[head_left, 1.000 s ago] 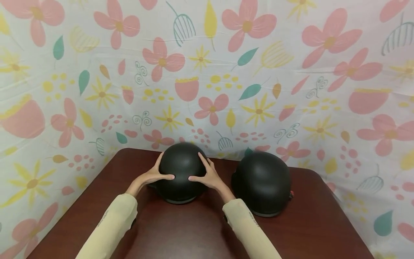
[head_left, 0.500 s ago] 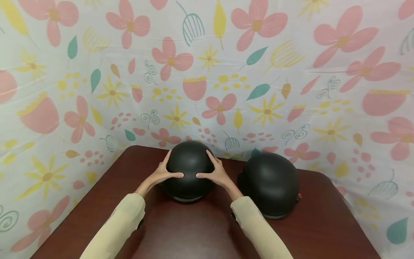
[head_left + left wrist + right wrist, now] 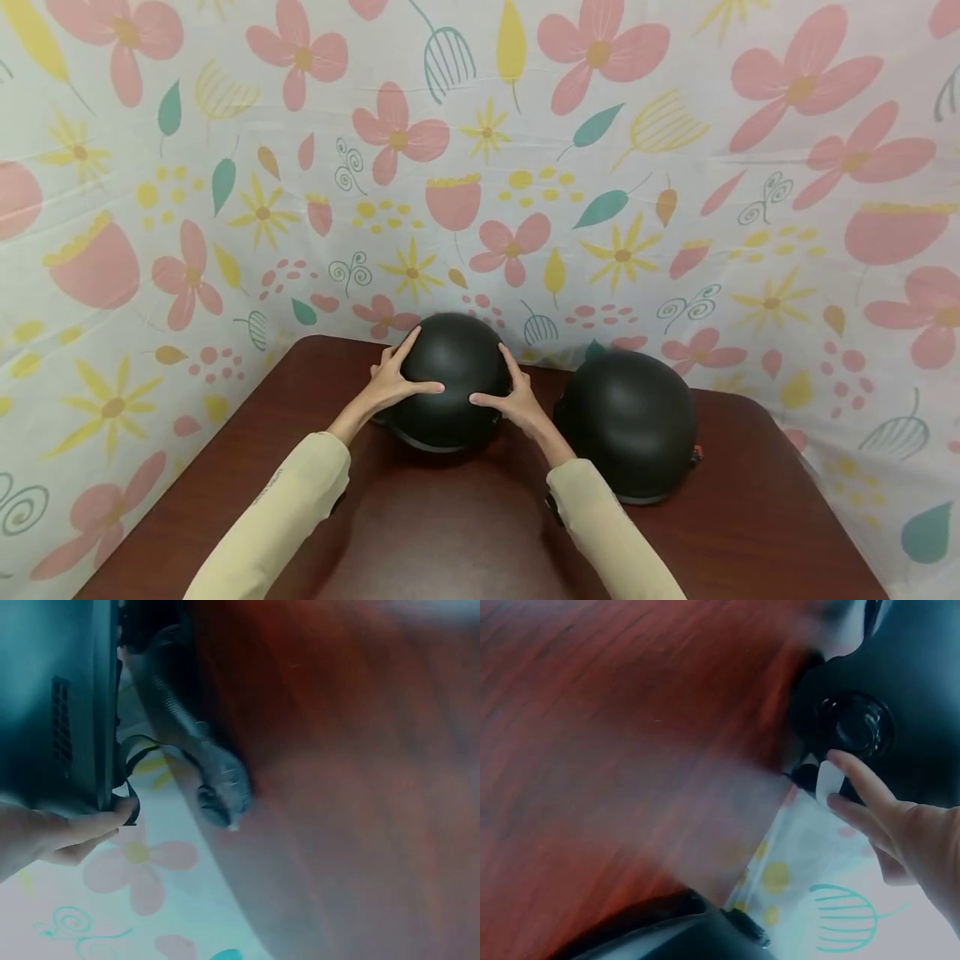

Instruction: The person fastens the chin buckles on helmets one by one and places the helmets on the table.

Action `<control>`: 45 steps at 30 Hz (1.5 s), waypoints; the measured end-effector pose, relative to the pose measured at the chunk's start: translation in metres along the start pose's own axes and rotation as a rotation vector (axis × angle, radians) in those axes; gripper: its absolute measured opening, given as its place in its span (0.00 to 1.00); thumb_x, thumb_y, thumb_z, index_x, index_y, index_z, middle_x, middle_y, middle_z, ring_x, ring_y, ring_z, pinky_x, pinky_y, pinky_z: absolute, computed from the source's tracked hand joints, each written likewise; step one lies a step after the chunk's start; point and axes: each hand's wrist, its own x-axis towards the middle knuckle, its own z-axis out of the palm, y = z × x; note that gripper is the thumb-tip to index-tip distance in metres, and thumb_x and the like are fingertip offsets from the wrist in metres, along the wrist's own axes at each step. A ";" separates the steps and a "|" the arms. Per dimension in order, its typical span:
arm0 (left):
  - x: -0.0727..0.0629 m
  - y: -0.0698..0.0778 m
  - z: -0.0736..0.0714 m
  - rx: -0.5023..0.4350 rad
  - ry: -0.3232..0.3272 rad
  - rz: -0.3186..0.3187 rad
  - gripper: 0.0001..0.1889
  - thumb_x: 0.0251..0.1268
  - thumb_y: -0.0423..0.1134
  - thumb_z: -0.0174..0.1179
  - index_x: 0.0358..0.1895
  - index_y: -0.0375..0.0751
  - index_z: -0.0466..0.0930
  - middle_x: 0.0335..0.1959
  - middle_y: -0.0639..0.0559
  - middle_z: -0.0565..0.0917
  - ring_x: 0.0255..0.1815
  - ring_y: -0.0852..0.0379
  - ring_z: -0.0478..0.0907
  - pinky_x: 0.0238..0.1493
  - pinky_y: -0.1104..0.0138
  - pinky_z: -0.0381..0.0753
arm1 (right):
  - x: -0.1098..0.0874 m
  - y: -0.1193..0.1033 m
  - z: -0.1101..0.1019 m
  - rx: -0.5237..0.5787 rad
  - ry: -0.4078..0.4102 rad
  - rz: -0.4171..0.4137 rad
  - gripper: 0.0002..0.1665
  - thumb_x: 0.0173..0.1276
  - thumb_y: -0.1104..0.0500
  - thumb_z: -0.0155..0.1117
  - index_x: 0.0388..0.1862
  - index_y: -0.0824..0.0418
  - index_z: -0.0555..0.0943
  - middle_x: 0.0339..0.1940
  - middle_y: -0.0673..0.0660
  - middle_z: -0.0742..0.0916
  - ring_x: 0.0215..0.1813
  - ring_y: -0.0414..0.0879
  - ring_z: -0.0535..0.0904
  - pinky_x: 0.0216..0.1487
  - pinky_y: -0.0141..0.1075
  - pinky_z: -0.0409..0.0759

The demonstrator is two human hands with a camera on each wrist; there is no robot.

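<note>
Fingers [image 3: 408, 343] of left hand [image 3: 387, 383] and right hand [image 3: 521, 403] gripping a black helmet [image 3: 457, 362], thumbs [image 3: 428, 387] pointing inward, forearms [image 3: 277, 508] slanting together.

a smooth, rounded black helmet [image 3: 456, 358] with a side vent [image 3: 61, 720], dome upward, just above the brown table [image 3: 450, 533]

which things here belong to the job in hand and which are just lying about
In the job:
held black helmet
left hand, gripping it
right hand, gripping it

Just there:
second black helmet, no hand on it
table
patterned backdrop
</note>
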 end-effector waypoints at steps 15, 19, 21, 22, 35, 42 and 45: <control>0.000 0.024 -0.008 0.145 0.057 0.070 0.58 0.42 0.64 0.74 0.76 0.78 0.43 0.80 0.38 0.41 0.73 0.27 0.42 0.62 0.26 0.52 | 0.005 0.000 -0.005 0.063 -0.102 -0.027 0.64 0.62 0.53 0.72 0.79 0.33 0.36 0.80 0.62 0.38 0.73 0.73 0.59 0.53 0.58 0.81; 0.000 0.034 -0.014 0.237 0.058 0.091 0.58 0.41 0.66 0.73 0.76 0.78 0.44 0.79 0.36 0.43 0.72 0.24 0.45 0.60 0.26 0.56 | 0.006 -0.008 -0.012 0.013 -0.148 -0.028 0.66 0.61 0.53 0.72 0.79 0.35 0.33 0.81 0.59 0.37 0.71 0.72 0.64 0.55 0.61 0.79; -0.001 0.036 -0.016 0.264 0.048 0.096 0.58 0.41 0.66 0.73 0.77 0.76 0.44 0.79 0.35 0.44 0.71 0.23 0.47 0.59 0.26 0.58 | 0.005 -0.012 -0.016 -0.026 -0.162 -0.018 0.66 0.61 0.51 0.72 0.79 0.37 0.32 0.81 0.59 0.39 0.71 0.71 0.65 0.57 0.62 0.77; -0.001 0.037 -0.016 0.270 0.044 0.097 0.58 0.41 0.66 0.73 0.77 0.75 0.44 0.79 0.35 0.44 0.71 0.23 0.48 0.59 0.26 0.59 | 0.004 -0.014 -0.018 -0.047 -0.169 -0.014 0.66 0.61 0.50 0.72 0.79 0.37 0.33 0.81 0.59 0.39 0.73 0.70 0.62 0.58 0.63 0.76; -0.001 0.061 -0.008 0.421 0.067 0.195 0.57 0.42 0.64 0.74 0.77 0.68 0.50 0.78 0.35 0.48 0.71 0.20 0.51 0.58 0.28 0.63 | 0.015 -0.073 -0.026 -0.411 -0.068 -0.197 0.56 0.58 0.34 0.69 0.79 0.38 0.50 0.81 0.63 0.40 0.80 0.66 0.35 0.70 0.72 0.49; 0.001 0.067 -0.005 0.459 0.044 0.210 0.57 0.42 0.65 0.73 0.78 0.68 0.48 0.78 0.34 0.48 0.70 0.21 0.53 0.58 0.30 0.64 | 0.020 -0.072 -0.024 -0.418 -0.124 -0.147 0.55 0.61 0.34 0.66 0.79 0.33 0.45 0.81 0.64 0.39 0.81 0.66 0.37 0.70 0.71 0.54; 0.002 0.066 -0.008 0.432 0.033 0.201 0.55 0.45 0.62 0.73 0.78 0.66 0.49 0.79 0.35 0.48 0.71 0.23 0.52 0.59 0.30 0.63 | 0.020 -0.070 -0.025 -0.404 -0.124 -0.145 0.55 0.60 0.34 0.66 0.79 0.32 0.45 0.81 0.63 0.38 0.81 0.67 0.38 0.69 0.71 0.55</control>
